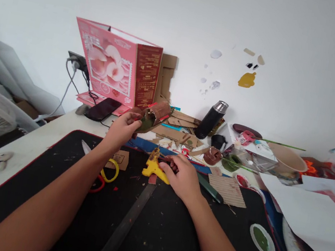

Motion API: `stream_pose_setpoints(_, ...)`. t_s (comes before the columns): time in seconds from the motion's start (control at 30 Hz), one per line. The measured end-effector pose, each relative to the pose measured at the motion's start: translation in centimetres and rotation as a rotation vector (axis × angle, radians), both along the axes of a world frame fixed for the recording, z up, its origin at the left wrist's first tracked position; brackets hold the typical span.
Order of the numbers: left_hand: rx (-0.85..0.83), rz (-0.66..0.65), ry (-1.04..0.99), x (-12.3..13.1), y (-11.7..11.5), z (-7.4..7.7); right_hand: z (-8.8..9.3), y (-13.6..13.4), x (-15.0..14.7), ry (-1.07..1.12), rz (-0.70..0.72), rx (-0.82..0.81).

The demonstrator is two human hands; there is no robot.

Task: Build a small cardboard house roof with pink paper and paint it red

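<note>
My left hand (124, 128) is closed on a brown and green painted craft piece (158, 113), raised above the back of the mat. My right hand (181, 173) has its fingers curled at the handle of a yellow hot glue gun (154, 166), whose darkened nozzle points away from me. A small reddish-brown piece (153, 179) shows just below the gun. Under my left forearm lie scissors (110, 171) with yellow and red handles, partly hidden. A dark flat strip (127, 224) runs toward me. Beside my right wrist is a dark green cutter (210, 188).
A black mat (165, 246) covers the desk. Behind it stand a pink box (110, 61), a phone (103, 109), a black flask (210, 120) and cardboard scraps (178, 136). Paint pots (213, 156) and corrugated cardboard (228, 190) lie right, near a green paint lid (262, 239).
</note>
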State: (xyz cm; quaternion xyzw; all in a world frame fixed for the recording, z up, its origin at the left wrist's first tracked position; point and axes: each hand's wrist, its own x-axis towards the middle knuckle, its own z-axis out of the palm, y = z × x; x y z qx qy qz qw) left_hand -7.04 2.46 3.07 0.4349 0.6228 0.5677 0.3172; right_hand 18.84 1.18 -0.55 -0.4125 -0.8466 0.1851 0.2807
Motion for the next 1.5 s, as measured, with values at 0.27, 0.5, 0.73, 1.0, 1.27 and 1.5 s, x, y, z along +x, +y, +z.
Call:
stream_pose_setpoints(0.27, -0.165, -0.07, 0.337, -0.1, -1.2, 0.3, 0.1, 0.7, 0.7, 0.053, -0.02, 0.015)
stream_pose_setpoints(0.5, -0.368, 0.008, 0.656, -0.4, -4.1, -1.8, 0.9, 0.3, 0.8, -0.006, -0.005, 0.044)
stream_pose_setpoints(0.73, -0.389, -0.037, 0.801, -1.6, -6.1, -0.4, 1.1, 0.3, 0.9, -0.039, 0.016, 0.058)
stream_pose_setpoints(1.0, -0.342, -0.26, 0.933, -6.5, -10.0, 0.6, 1.2, -0.3, 0.6, -0.07, 0.06, 0.071)
stream_pose_setpoints(1.27, -0.296, -0.358, 1.037, -5.4, -7.6, -2.7, 0.4, -0.3, 0.3, -0.087, 0.085, 0.064)
stream_pose_setpoints(1.5, -0.447, -0.378, 0.828, -6.3, -6.3, -1.6, 0.5, -0.6, 0.1, -0.134, 0.108, 0.073)
